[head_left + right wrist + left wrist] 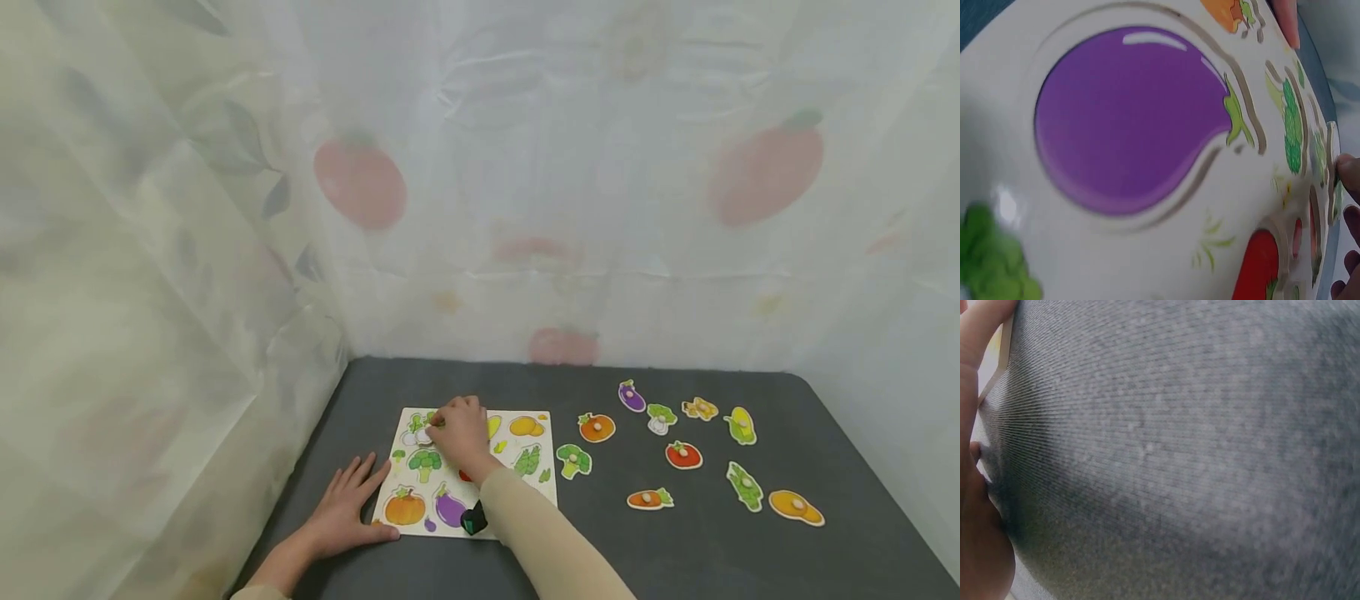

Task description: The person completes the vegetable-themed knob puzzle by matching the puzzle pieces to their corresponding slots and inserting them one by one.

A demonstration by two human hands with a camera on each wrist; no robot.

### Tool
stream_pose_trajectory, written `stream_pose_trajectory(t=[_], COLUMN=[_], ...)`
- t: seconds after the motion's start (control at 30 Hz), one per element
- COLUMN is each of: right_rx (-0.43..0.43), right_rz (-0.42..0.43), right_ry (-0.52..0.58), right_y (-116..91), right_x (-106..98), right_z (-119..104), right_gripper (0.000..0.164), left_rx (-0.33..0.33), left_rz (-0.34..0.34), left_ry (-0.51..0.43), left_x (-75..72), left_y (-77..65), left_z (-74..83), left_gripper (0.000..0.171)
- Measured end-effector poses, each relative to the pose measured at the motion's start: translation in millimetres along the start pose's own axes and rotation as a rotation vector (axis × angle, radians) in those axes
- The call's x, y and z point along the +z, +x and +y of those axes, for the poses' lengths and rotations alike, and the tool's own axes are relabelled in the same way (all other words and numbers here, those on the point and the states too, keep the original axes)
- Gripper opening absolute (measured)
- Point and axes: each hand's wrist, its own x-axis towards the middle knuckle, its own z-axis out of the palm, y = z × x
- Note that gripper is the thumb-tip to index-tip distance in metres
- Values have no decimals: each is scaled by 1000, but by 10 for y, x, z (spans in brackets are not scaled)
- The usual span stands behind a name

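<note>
A white vegetable puzzle board (pixel 487 517) lies on the dark table. My left hand (pixel 341 508) is spread flat at its left side, with the thumb on the near left corner and fingertips at the left edge. Over the far left part of the board, my right hand (pixel 463 429) pinches a flat puzzle piece (pixel 1334 169) between thumb and fingers. White and green show on this piece, and the fingers hide much of it. Printed on the board are an eggplant (pixel 1129 119), a pumpkin (pixel 405 507) and a broccoli (pixel 425 462).
Loose knobbed pieces lie right of the board, among them a broccoli piece (pixel 573 461), a pumpkin piece (pixel 596 427), a carrot piece (pixel 649 499), a tomato piece (pixel 684 455) and a corn piece (pixel 740 426). A patterned curtain (pixel 562 208) hangs behind and beside the table.
</note>
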Motion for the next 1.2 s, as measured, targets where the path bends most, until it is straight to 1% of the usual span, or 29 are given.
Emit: stream_pose_trajectory(t=[0.2, 0.3, 0.43, 0.53, 0.8, 1.0, 1.2], right_rx=[49, 60, 52, 37, 31, 32, 43], right_rz=[-11, 0, 26, 34, 32, 33, 27], right_ry=[-7, -23, -32, -19, -5, 6, -11], right_y=[27, 37, 48, 49, 45, 51, 70], right_x=[68, 78, 99, 120, 194, 208, 235], right_z=[-91, -104, -107, -105, -139, -187, -203], right_gripper=[15, 15, 16, 15, 16, 15, 15], left_rx=[1, 1, 1, -3, -29, -27, -22], left_rz=[1, -1, 0, 0, -18, -15, -14], left_ry=[-13, -13, -2, -10, -11, -8, -7], left_x=[1, 7, 19, 24, 6, 4, 2], left_y=[-20, -14, -5, 0, -11, -15, -12], left_z=[15, 14, 5, 11, 40, 43, 27], left_gripper=[112, 112, 112, 112, 113, 113, 112])
